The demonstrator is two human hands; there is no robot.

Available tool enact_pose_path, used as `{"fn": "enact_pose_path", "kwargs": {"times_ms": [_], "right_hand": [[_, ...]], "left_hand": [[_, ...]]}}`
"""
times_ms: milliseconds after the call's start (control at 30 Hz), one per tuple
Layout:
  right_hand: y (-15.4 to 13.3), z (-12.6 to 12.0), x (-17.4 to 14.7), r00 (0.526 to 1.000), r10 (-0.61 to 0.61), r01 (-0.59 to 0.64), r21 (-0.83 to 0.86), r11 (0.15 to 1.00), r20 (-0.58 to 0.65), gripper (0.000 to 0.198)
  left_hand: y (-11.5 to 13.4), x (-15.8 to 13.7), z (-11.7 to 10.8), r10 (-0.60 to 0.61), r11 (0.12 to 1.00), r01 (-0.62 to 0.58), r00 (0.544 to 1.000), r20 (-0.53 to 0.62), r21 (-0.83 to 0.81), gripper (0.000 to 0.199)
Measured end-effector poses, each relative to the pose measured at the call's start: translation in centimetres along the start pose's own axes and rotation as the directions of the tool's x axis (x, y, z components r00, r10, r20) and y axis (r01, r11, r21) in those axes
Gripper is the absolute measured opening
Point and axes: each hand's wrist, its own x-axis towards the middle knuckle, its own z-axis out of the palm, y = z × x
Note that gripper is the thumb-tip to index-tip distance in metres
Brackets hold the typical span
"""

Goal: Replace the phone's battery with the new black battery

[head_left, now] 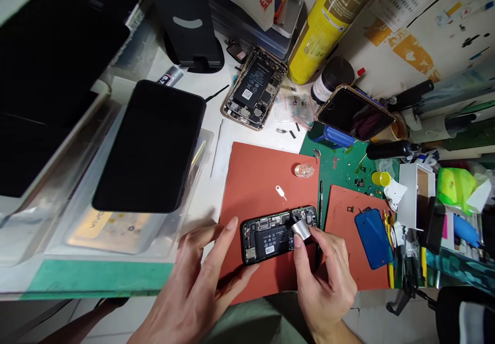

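An opened phone [270, 240], its battery and circuit boards exposed, lies on a red-brown mat [247, 179]. Between the thumb and fingers of my right hand [325, 277] is a short silver-handled brush [300, 229], its dark tip over the phone's upper right part. The tip's exact contact with the boards is hard to make out. My left hand [204, 277] is open at the phone's left, fingers spread, with the thumb by the lower edge. A SIM eject pin [280, 192] and a small clear bottle-shaped piece [304, 170] lie farther up the mat.
Another opened phone [253, 88] lies behind the mat. To the left, a black-screened device [150, 148] rests on plastic boxes. A second mat [344, 230] on the right carries a blue phone-shaped panel [374, 238]. A tall yellow can [317, 34] stands at the back.
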Motion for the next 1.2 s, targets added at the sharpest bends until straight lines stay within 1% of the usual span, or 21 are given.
{"fn": "enact_pose_path", "kwargs": {"times_ms": [100,267,500,567,667,800,967,1100,1200], "right_hand": [[0.1,-0.1,0.1,1.000,0.002,-0.002,-0.007,1.000,-0.014,0.034],[0.4,-0.2,0.2,1.000,0.001,-0.001,-0.016,1.000,-0.029,0.034],[0.9,-0.4,0.2,0.999,0.003,-0.004,-0.039,0.999,-0.043,0.036],[1.0,-0.5,0.2,0.999,-0.002,0.000,-0.054,0.999,-0.049,0.036],[1.2,-0.6,0.3,0.998,-0.010,0.006,-0.068,0.998,-0.055,0.036],[1.3,-0.7,0.3,0.998,-0.003,-0.002,-0.091,0.996,-0.058,0.038],[1.5,-0.8,0.4,0.998,0.008,-0.014,-0.098,0.995,-0.059,0.040],[1.7,-0.9,0.4,0.998,0.020,-0.027,-0.109,0.994,-0.066,0.044],[1.8,-1.0,0.5,0.998,0.014,-0.022,-0.123,0.992,-0.064,0.044]], "left_hand": [[0.1,0.1,0.0,0.000,1.000,-0.001,1.000,0.013,0.008,0.091],[-0.1,0.0,0.1,-0.009,1.000,0.009,1.000,-0.002,0.002,0.087],[0.4,0.2,-0.5,-0.044,0.998,0.042,0.997,0.071,0.042,0.097],[0.5,0.3,-0.6,-0.043,0.998,0.040,0.996,0.074,0.041,0.097],[0.4,0.3,-0.5,-0.043,0.999,0.042,0.997,0.071,0.016,0.095],[0.0,0.0,-0.2,-0.012,0.999,0.010,0.999,0.049,0.037,0.094],[-0.3,-0.5,-0.1,-0.043,0.999,0.042,0.995,0.088,0.013,0.084],[-0.6,-0.8,0.2,0.007,1.000,-0.007,0.999,0.035,0.018,0.085],[-0.8,-1.0,0.5,-0.005,1.000,0.005,1.000,0.028,-0.010,0.078]]}}
